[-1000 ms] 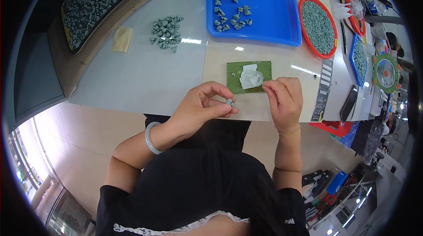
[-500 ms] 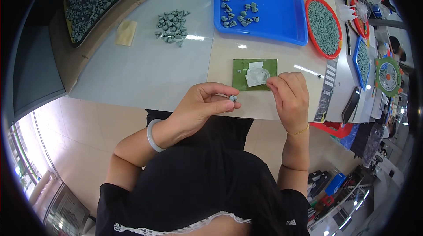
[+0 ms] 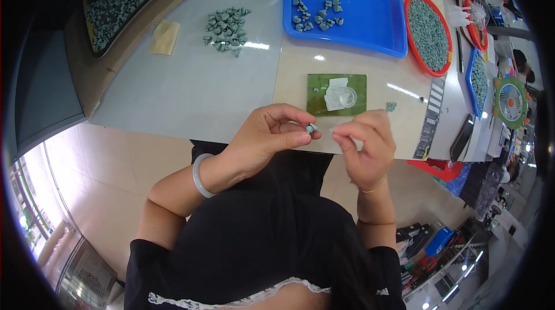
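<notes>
My left hand [image 3: 270, 130] pinches a small grey-green stone-like piece [image 3: 312, 128] between thumb and fingertips, just over the table's near edge. Close by on its right, my right hand [image 3: 366, 145] has thumb and forefinger pressed together. A tiny pale tip shows at those fingertips, too small to name. Just beyond both hands lies a green mat [image 3: 317, 106], bearing a white paper [image 3: 334, 91] and a small clear round dish [image 3: 348, 98]. A tiny grey piece is also on the mat.
A pile of grey-green pieces [image 3: 226, 28] lies at the left near a yellowish pad [image 3: 165, 37]. Beyond the mat stands a blue tray [image 3: 370, 32] with scattered pieces. A red-rimmed basket [image 3: 449, 61] full of pieces, a small cluster [image 3: 391, 106] and a phone [image 3: 461, 138] are rightward.
My right hand has moved left and nearer to me, from beside the clear dish to beside the left hand. The small cluster it hid now shows. My left hand has barely moved.
</notes>
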{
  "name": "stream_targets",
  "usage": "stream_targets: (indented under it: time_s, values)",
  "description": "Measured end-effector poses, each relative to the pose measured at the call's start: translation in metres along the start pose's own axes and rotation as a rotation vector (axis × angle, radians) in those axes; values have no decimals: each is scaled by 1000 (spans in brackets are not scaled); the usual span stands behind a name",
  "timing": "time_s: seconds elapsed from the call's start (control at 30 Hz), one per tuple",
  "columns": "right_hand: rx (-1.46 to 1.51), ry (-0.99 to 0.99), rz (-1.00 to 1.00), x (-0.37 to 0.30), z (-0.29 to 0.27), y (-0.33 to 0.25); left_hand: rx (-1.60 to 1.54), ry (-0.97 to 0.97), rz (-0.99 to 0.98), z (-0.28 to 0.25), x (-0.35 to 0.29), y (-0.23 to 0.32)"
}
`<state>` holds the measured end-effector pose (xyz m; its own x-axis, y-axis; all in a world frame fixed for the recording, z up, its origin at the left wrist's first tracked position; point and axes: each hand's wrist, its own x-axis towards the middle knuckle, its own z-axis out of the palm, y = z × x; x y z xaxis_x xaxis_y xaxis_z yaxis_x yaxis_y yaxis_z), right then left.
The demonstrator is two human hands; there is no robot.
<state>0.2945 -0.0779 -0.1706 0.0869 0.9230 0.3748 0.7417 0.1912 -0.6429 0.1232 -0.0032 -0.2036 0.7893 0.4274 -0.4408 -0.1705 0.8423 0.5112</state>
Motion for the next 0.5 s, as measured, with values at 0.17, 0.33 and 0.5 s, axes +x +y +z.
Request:
stream_targets:
  time_s: [0.17,0.33,0.5]
  values:
    - [7,96,-44,-5,16,-2,-20,-10,-15,0,3,-2]
    - [-32,95,-124,-8,20,0,-16,-15,-4,-2,3,-5]
    - [-115,119,-253,-9,21,2,16,-4,13,-1,3,-4]
